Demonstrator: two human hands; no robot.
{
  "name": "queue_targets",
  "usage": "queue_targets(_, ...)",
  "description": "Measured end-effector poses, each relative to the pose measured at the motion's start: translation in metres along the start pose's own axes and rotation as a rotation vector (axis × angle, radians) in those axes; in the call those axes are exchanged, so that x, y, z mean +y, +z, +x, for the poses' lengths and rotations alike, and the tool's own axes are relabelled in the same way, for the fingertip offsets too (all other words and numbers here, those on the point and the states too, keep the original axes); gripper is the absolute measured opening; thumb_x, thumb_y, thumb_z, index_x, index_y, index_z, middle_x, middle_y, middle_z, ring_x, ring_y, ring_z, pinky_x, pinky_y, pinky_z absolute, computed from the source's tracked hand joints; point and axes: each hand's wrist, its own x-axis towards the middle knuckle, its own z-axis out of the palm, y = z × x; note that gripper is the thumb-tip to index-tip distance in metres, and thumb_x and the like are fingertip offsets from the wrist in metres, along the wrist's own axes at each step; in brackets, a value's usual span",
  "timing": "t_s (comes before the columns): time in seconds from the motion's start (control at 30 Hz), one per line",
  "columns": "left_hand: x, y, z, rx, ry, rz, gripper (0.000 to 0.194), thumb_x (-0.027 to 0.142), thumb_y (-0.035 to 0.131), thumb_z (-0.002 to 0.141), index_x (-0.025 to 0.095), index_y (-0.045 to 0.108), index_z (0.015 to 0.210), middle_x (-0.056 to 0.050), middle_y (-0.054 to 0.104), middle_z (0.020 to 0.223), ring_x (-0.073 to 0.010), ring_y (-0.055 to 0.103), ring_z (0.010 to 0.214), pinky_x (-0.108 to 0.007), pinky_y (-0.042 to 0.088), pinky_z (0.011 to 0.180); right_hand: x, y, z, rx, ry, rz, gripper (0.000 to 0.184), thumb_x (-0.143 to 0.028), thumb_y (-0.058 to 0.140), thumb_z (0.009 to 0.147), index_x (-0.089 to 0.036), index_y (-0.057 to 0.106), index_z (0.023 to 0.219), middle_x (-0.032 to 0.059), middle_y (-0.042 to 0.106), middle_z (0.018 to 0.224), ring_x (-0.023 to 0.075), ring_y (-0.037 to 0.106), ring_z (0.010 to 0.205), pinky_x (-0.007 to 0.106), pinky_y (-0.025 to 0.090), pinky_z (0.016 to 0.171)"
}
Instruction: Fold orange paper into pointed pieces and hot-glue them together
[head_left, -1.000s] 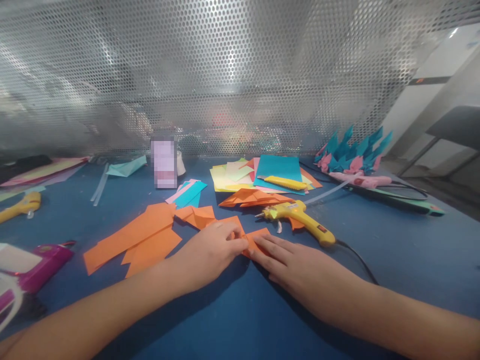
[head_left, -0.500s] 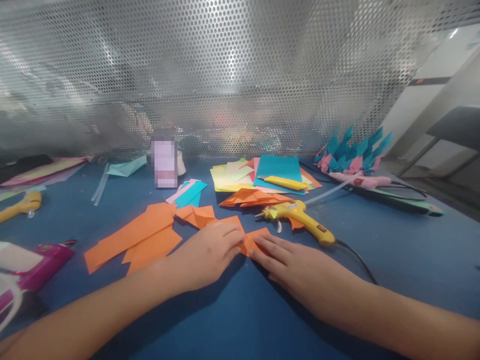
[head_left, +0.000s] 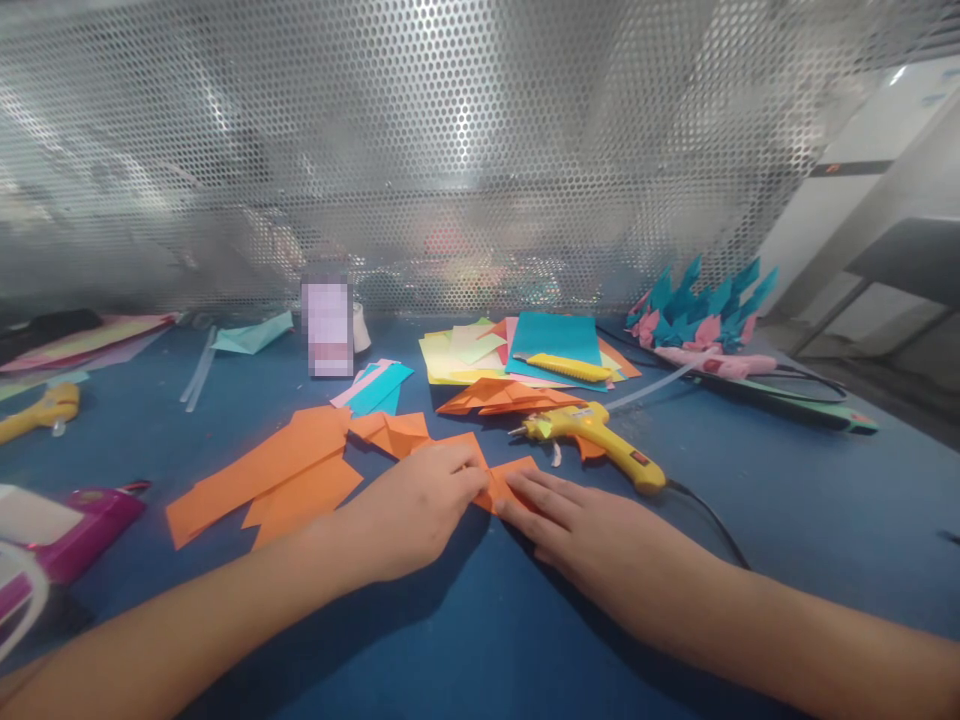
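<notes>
A small folded piece of orange paper lies on the blue table between my two hands. My left hand is closed, with curled fingers pinching the left part of that paper. Flat on its right part rest the stretched fingers of my right hand, which is open. Left of my left hand are orange paper strips and a folded orange piece. Beyond my right hand lies a yellow glue gun, its nozzle pointing left. Behind it sits a folded orange paper bundle.
A yellow cutter knife lies on coloured paper sheets. Blue and pink folded paper shapes stand at the back right by a pink glue gun. A phone stands upright; a magenta tool is at left.
My left fingers have curled in tighter at the orange paper. My right hand stays nearly where it was, and the view has shifted slightly.
</notes>
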Motion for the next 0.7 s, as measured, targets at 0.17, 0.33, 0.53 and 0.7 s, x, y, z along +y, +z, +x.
queue_targets(0.17,-0.001,-0.001,-0.001,-0.018,-0.017,0.005,0.023,0.007,0.034,0.091,0.015,0.054,0.098,-0.007,0.055,0.095,-0.0195,0.051,0.088,-0.033,0.045,0.080,-0.001,-0.001,0.001,0.004,0.002,-0.010,0.058,-0.009,0.052,0.078,-0.005,0.044,0.135,0.0190,0.053,0.132,0.0313,0.054,0.116,0.039,0.053,0.089)
queue_targets(0.33,0.001,-0.003,-0.003,-0.035,-0.010,0.007,0.021,0.008,0.037,0.090,0.016,0.055,0.093,-0.006,0.053,0.091,-0.0185,0.050,0.085,-0.031,0.044,0.075,-0.002,0.001,0.000,0.022,0.008,-0.007,0.058,-0.010,0.052,0.079,-0.006,0.042,0.136,0.0190,0.052,0.133,0.0315,0.053,0.118,0.040,0.053,0.089)
queue_targets(0.53,0.001,-0.001,0.000,0.046,-0.009,-0.113,0.009,0.019,0.049,0.091,0.017,0.057,0.090,-0.004,0.052,0.095,-0.0167,0.051,0.088,-0.029,0.043,0.079,-0.002,0.003,-0.001,0.057,0.011,0.028,0.058,-0.008,0.052,0.076,-0.004,0.045,0.133,0.0208,0.055,0.129,0.0316,0.053,0.117,0.041,0.052,0.090)
queue_targets(0.7,-0.011,0.004,0.003,0.077,0.085,-0.109,0.017,0.020,0.045,0.095,0.016,0.060,0.090,-0.004,0.057,0.094,-0.0143,0.054,0.087,-0.025,0.045,0.078,0.000,0.002,0.002,0.067,0.003,0.049,0.057,-0.005,0.048,0.072,-0.002,0.049,0.129,0.0227,0.058,0.124,0.0308,0.055,0.115,0.042,0.051,0.091)
